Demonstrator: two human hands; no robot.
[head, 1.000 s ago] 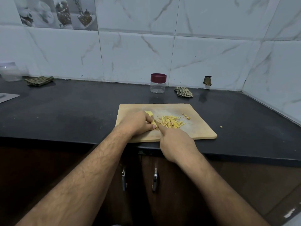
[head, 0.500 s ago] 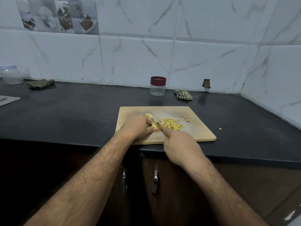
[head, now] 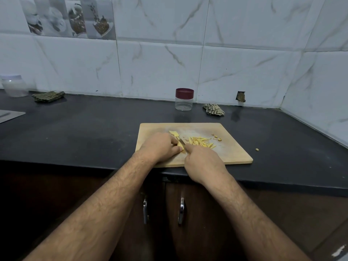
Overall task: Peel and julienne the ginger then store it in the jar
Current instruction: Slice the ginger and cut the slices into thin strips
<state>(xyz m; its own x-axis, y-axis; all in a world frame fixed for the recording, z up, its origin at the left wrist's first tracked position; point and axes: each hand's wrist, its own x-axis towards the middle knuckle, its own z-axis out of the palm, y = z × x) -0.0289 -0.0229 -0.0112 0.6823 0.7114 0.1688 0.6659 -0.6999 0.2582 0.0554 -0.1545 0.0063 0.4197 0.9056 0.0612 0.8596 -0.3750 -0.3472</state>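
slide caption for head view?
Left hand steadies yellow ginger slices while right hand knifes them on wooden cutting board.

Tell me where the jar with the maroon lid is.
In the head view, the jar stands at the back of the counter against the wall, behind the cutting board, left of a crumpled cloth.

— Bench surface?
— Black. It carries a wooden cutting board, a red-lidded jar, two folded cloths, a clear container and one stray scrap.
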